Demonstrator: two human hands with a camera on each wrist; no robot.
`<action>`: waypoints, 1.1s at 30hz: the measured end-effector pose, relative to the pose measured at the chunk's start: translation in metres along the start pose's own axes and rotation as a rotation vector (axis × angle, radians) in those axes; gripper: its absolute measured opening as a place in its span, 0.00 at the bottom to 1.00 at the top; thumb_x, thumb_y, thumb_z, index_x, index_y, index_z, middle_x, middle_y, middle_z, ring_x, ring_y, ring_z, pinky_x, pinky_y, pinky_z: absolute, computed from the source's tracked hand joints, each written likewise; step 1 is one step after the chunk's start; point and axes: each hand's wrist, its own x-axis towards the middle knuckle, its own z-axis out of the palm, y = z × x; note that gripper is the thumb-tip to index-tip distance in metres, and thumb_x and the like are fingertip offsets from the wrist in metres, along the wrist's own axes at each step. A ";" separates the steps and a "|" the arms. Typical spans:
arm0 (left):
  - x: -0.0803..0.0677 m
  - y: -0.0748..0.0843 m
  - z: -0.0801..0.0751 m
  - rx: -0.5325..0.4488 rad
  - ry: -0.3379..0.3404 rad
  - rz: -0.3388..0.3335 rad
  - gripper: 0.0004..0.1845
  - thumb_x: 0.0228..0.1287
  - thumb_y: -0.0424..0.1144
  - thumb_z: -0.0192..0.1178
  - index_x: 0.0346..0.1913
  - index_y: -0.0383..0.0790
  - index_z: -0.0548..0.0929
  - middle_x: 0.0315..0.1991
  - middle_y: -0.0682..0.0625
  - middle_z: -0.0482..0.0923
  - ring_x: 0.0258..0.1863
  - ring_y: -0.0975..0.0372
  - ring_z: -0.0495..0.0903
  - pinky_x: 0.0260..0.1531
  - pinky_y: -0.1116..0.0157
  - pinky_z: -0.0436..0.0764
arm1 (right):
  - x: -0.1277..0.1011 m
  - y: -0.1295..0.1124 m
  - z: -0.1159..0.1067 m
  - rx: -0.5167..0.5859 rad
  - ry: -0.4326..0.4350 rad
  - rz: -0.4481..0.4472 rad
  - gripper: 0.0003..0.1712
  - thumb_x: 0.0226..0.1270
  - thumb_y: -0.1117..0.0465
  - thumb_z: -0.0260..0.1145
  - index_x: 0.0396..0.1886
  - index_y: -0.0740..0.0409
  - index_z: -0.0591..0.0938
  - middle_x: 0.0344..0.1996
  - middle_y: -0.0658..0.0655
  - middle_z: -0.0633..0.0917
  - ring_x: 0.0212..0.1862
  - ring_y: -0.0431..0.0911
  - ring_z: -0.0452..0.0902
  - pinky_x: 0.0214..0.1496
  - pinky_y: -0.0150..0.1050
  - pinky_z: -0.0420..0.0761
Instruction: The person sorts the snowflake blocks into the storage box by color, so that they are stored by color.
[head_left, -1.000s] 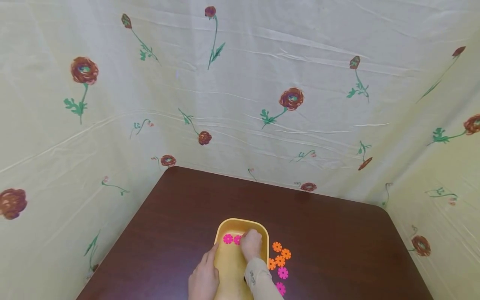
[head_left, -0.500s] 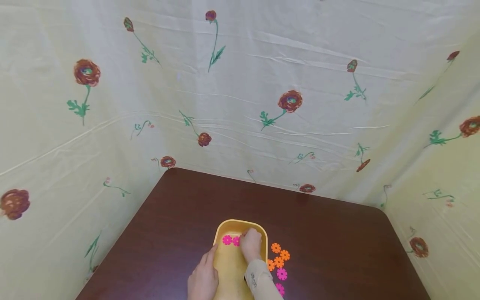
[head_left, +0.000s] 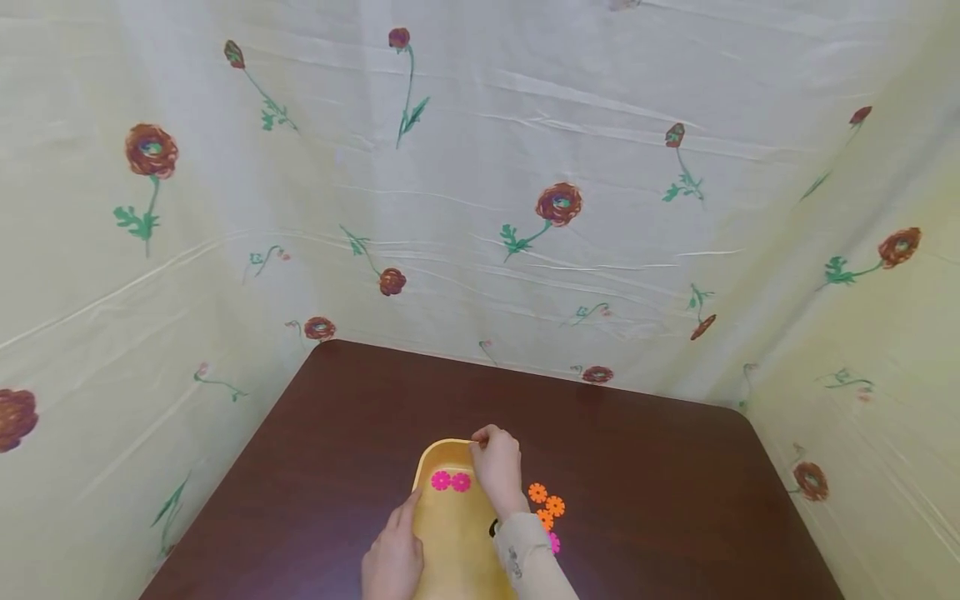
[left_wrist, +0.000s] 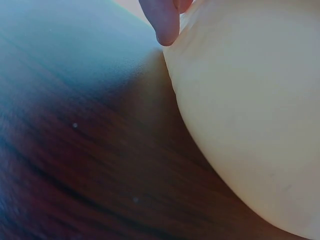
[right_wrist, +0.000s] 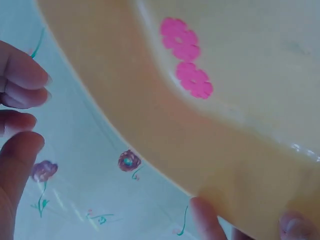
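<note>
Looking down from our head camera, we see a yellow tray [head_left: 450,533] on a dark brown bench [head_left: 637,467], with flowered cloth [head_left: 480,208] hung behind and to both sides. Our left hand [head_left: 392,562] rests against the tray's left edge, fingers fairly straight; the left wrist view shows one fingertip [left_wrist: 166,25] touching the pale outer wall of the tray and little else. Our right hand [head_left: 497,471] is at the tray's far right corner, fingers curled over the rim; the right wrist view shows fingertips [right_wrist: 210,220] on the rim, so it seems to grip the tray, though we cannot tell how firmly.

Two pink flower-shaped discs [head_left: 450,481] lie side by side inside the tray near its far end. On the bench just right of the tray lie orange discs [head_left: 547,504] in a small cluster, and one more pink disc [head_left: 554,542] peeks out beside our right sleeve [head_left: 525,558].

We judge the sorting partly done: two pink pieces are in the tray, at least one pink piece and the orange ones are outside it.
</note>
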 end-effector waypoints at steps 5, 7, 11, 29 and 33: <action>0.000 0.000 -0.001 -0.013 -0.008 -0.002 0.33 0.46 0.25 0.55 0.60 0.46 0.70 0.48 0.45 0.77 0.18 0.51 0.76 0.12 0.56 0.68 | -0.004 -0.002 -0.019 -0.048 0.007 -0.016 0.06 0.56 0.61 0.67 0.33 0.55 0.81 0.30 0.51 0.80 0.32 0.45 0.76 0.36 0.40 0.78; 0.001 0.000 -0.002 -0.014 -0.019 -0.004 0.33 0.46 0.26 0.55 0.61 0.46 0.70 0.49 0.45 0.77 0.18 0.51 0.76 0.12 0.57 0.68 | -0.006 0.001 -0.024 -0.069 0.017 -0.008 0.07 0.56 0.60 0.67 0.35 0.54 0.81 0.32 0.51 0.80 0.34 0.45 0.76 0.39 0.41 0.78; 0.001 0.000 -0.001 -0.011 -0.025 -0.003 0.33 0.48 0.26 0.54 0.61 0.46 0.69 0.49 0.45 0.77 0.18 0.51 0.77 0.12 0.56 0.68 | -0.008 0.009 -0.032 -0.109 0.051 -0.025 0.09 0.55 0.59 0.68 0.36 0.54 0.81 0.33 0.52 0.80 0.36 0.46 0.75 0.40 0.42 0.77; 0.003 0.002 -0.003 -0.014 -0.043 -0.024 0.32 0.49 0.27 0.54 0.61 0.47 0.69 0.47 0.44 0.78 0.23 0.48 0.79 0.14 0.54 0.70 | -0.024 0.050 -0.057 -0.195 0.132 -0.091 0.19 0.54 0.59 0.68 0.47 0.56 0.81 0.47 0.58 0.80 0.49 0.53 0.74 0.51 0.49 0.75; 0.003 0.003 -0.003 -0.014 -0.038 -0.023 0.32 0.49 0.26 0.54 0.61 0.47 0.70 0.47 0.44 0.78 0.23 0.48 0.79 0.15 0.54 0.70 | -0.032 0.062 -0.057 -0.218 0.136 -0.103 0.20 0.52 0.60 0.70 0.46 0.58 0.81 0.46 0.59 0.81 0.48 0.54 0.75 0.48 0.49 0.76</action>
